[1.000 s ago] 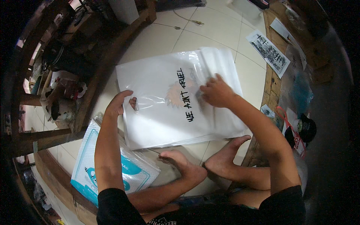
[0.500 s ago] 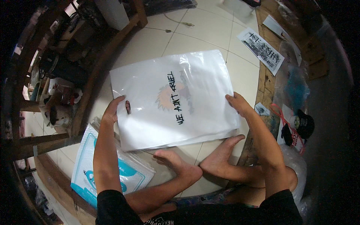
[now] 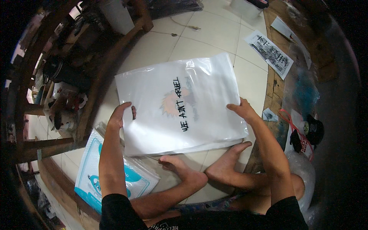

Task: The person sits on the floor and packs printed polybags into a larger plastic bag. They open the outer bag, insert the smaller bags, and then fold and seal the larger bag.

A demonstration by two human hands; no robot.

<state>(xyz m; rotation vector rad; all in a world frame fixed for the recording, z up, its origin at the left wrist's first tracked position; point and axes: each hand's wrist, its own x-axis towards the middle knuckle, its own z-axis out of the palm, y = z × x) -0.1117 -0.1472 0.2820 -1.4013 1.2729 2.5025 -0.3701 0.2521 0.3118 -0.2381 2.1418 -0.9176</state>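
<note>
A stack of white plastic bags (image 3: 212,119), printed with black lettering and a faint orange cartoon figure, spreads out before me, its layers showing at the near edge. My left hand (image 3: 119,115) is closed on the left edge, thumb on top. Through the bag's oval handle hole (image 3: 133,112) a bit of skin shows, likely fingers underneath. On the right edge my right hand (image 3: 241,110) pinches the plastic, its thumb lying over the top and the other fingers mostly hidden below.
Pale floor tiles (image 3: 203,36) lie beyond the bags. A white and turquoise plastic package (image 3: 142,178) rests by my left forearm, and my bare feet (image 3: 226,165) are close to the near edge. Along the right runs a wooden board (image 3: 273,90) with a printed sheet (image 3: 269,53). Wooden framing (image 3: 96,73) stands left.
My right thumb reaches further in over the bags' right edge, and that edge bends up slightly. The whole view has shifted a little; both hands keep their hold.
</note>
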